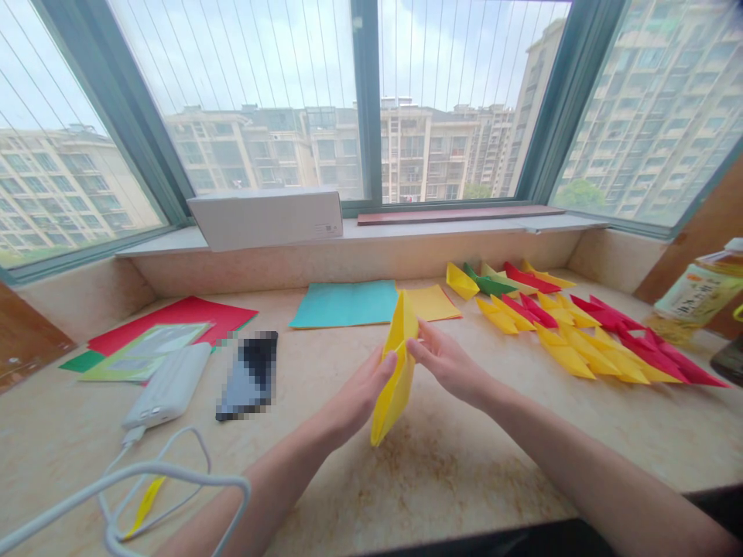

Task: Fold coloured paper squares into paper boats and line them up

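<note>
A folded yellow paper boat [395, 391] is held upright, long and pointed at both ends, above the middle of the counter. My left hand [363, 387] grips its left side, the thumb pressed on the near edge. On the other side my right hand [444, 352] pinches the boat with thumb and fingers. Some fingers of both hands are hidden behind the paper. Beyond the hands lie a blue paper sheet [345, 303] and yellow paper sheets [430, 303]. Several finished yellow paper boats [572, 352] and red paper boats [667, 356] stand in rows to the right.
On the left lie red paper [174, 325], a white power bank [171, 383] with a looping white cable [174, 470], and a blurred-out phone [251, 375]. A bottle [700, 286] stands far right. A white box [267, 219] rests on the window ledge.
</note>
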### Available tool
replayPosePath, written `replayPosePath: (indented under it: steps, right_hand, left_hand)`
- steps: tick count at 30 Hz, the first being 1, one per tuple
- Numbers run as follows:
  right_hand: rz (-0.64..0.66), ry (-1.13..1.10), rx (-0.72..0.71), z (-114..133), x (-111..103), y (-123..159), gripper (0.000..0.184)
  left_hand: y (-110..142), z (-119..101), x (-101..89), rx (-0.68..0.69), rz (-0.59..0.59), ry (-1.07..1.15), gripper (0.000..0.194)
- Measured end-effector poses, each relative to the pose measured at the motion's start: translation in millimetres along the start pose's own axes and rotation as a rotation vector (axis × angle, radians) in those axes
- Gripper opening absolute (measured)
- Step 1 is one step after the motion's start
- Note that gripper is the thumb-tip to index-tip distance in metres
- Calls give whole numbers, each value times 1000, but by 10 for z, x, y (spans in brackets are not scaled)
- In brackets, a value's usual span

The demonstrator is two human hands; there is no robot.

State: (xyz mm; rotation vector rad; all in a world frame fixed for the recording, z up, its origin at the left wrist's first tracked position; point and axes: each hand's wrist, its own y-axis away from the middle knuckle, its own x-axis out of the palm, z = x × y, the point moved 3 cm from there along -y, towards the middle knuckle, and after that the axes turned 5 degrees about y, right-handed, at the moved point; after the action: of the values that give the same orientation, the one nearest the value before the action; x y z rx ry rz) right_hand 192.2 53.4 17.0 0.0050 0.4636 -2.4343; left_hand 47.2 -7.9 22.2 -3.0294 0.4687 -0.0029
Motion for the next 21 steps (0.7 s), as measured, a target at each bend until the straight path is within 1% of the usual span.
replayPosePath:
  steps: [2,5,7,10,12,15,17,19,21]
  right_hand:
    - [7,19,-7,5,1,1,51]
    - [-15,59,9,17,-1,16,48]
    - [-18,74,48,31,-2,31,47]
    - [30,66,133,62,12,61,49]
    - [57,58,159,95,23,77,49]
    - [81,47,131,140,38,91,47]
    - [115,43,115,144,54,95,46]
    - [141,44,120,127,67,98,47]
    - [134,48,129,108,69,99,47]
  left_hand:
    - [-16,-12,-13,11,-38,37,52]
    - [-36,6,-26,-11,-84,46,50]
    - [-45,28,-37,-17,-102,15,52]
    - [-50,35,-61,22,-142,-50,54]
    - [-46,24,-73,28,-161,-60,53]
    - [-38,12,-79,-8,-156,-50,49]
    - [-37,12,-90,-17,-159,-85,45]
    - [-40,16,-112,5,-192,-152,40]
    - [-44,15,-137,48,-245,-236,35]
